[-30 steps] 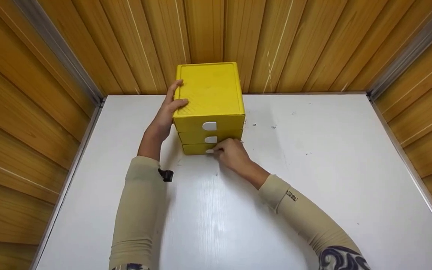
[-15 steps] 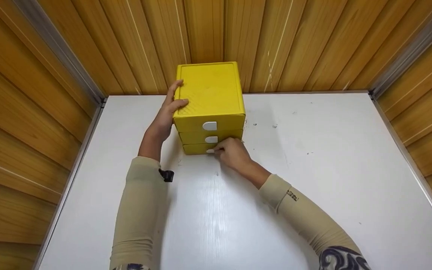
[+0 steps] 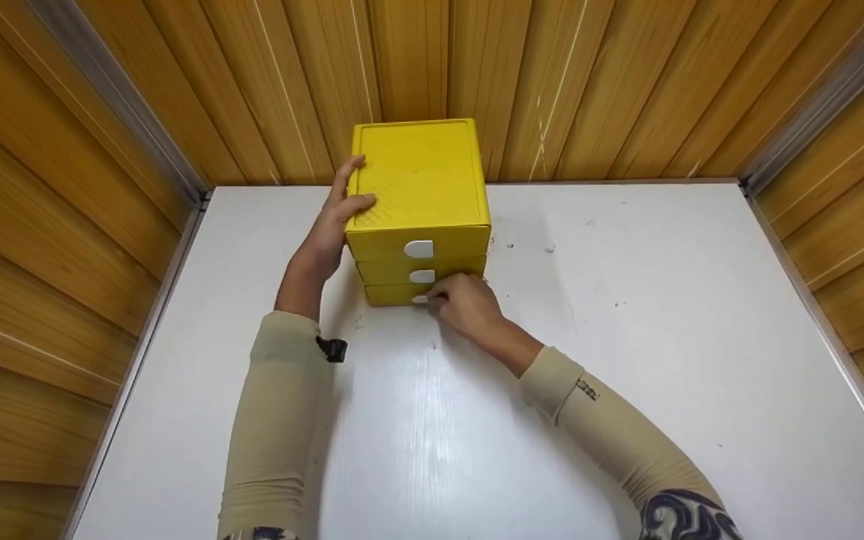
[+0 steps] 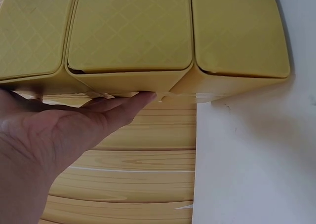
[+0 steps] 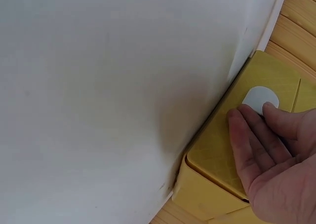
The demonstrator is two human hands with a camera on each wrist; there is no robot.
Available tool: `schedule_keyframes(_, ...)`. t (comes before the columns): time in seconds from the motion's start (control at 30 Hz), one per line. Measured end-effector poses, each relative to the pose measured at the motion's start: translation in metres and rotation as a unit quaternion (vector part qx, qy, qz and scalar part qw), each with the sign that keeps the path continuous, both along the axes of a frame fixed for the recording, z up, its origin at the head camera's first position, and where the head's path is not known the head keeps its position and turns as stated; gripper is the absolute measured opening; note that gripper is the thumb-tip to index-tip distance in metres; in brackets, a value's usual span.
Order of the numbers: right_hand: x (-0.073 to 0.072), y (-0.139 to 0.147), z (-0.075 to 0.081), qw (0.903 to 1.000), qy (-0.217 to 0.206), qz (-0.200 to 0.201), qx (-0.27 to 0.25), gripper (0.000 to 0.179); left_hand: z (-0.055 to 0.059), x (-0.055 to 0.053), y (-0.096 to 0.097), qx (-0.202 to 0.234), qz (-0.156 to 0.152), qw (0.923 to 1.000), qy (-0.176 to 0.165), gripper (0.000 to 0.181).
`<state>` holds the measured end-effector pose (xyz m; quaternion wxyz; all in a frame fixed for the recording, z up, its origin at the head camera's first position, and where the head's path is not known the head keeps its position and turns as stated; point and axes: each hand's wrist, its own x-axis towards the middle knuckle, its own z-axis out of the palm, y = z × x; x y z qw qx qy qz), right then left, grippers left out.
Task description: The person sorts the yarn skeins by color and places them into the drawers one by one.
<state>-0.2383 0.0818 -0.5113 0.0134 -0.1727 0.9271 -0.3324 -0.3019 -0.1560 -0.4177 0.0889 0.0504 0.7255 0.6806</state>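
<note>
A yellow three-drawer box [image 3: 417, 176] stands at the back of the white table, its drawers flush at the front. Each drawer front bears a white rounded tab. My left hand [image 3: 325, 229] rests against the box's left side, thumb over the top edge; in the left wrist view its fingers [image 4: 123, 108] lie straight along that side. At the bottom drawer [image 3: 389, 295], my right hand [image 3: 468, 304] pinches the white tab handle [image 3: 420, 299] at its right end. Up close, thumb and fingertips meet at the edge of this tab handle [image 5: 259, 98], partly covering it.
Wood-patterned panels [image 3: 589, 90] rise behind the box and along both sides of the white table [image 3: 627, 360]. Small dark marks [image 3: 550, 250] dot the surface right of the box. A black clip-like piece [image 3: 332, 349] sits at the left sleeve's cuff.
</note>
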Motion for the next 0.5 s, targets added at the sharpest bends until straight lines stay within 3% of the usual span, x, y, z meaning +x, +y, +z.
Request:
schedule_keyframes(0.33, 0.009, 0.007, 0.001, 0.999, -0.024, 0.018, -0.034, 0.022, 0.0, 0.0, -0.003, 0.006, 0.0, 1.0, 0.004, 0.069)
schedule_keyframes(0.5, 0.019, 0.021, 0.008, 0.9978, 0.006, 0.017, -0.063, 0.024, 0.0, 0.0, 0.0, 0.004, -0.005, 1.0, 0.006, 0.069)
